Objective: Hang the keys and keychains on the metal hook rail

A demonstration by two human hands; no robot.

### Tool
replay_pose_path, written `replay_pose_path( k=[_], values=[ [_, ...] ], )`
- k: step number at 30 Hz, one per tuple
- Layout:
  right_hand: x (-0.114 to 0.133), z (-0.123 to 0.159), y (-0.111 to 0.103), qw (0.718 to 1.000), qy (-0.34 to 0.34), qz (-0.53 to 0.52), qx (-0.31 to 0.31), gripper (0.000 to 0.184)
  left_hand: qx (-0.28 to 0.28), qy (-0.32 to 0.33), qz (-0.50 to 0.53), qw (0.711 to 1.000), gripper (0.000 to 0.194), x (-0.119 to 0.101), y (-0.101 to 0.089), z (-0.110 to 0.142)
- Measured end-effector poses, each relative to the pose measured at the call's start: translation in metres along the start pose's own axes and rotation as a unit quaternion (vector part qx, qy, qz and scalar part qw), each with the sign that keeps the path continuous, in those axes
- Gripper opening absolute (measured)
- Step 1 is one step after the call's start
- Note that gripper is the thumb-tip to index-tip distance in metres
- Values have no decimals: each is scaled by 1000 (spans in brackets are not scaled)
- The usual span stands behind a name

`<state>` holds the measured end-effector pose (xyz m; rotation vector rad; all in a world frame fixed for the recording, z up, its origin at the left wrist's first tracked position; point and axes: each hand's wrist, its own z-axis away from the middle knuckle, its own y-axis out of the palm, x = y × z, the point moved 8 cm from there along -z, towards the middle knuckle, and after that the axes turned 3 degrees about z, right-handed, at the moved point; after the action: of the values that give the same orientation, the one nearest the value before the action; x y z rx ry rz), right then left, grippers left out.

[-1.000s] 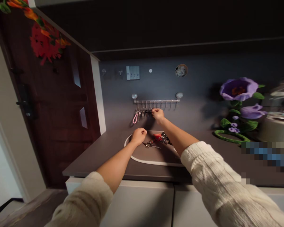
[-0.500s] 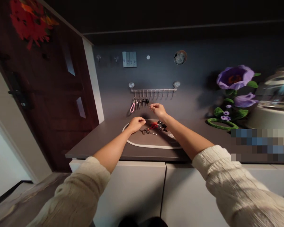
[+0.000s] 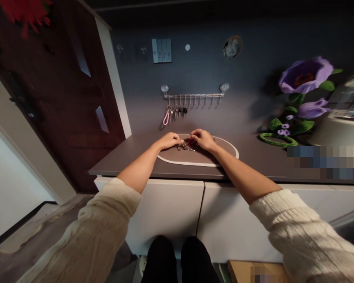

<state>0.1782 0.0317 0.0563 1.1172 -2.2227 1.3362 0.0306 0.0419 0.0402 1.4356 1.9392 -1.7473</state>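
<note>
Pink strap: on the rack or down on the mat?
On the rack: the pink strap hangs near the left end of the rack, beside other keys, above the mat.

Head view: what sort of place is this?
Probably a home entryway: a dark red door with a handle is at the left, keys hang from a hook rack, and a counter runs below.

Oval mat [image 3: 203,158], one; hands [image 3: 168,140], two. From the mat, twelve o'clock: hook rail [image 3: 197,95], one, bearing four key sets [image 3: 185,110]; two o'clock: large purple flowers [image 3: 318,72], two.
</note>
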Motion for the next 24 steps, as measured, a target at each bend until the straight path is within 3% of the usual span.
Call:
replay_pose_path(
  k=[5, 12, 20, 24],
  values=[
    [8, 4, 5, 993, -35, 113, 17, 14, 64, -13, -16, 998, 31, -1, 4, 5],
    [14, 4, 9, 984, -64, 163, 28, 17, 86, -21, -38, 995, 20, -5, 5, 9],
    [17, 4, 10, 984, -72, 158, 27, 17, 52, 3, 6, 999, 16, -8, 1, 3],
    [16, 3, 10, 989, -69, 133, 15, 16, 5, 19, 20, 1000, 15, -12, -6, 2]
  ],
)
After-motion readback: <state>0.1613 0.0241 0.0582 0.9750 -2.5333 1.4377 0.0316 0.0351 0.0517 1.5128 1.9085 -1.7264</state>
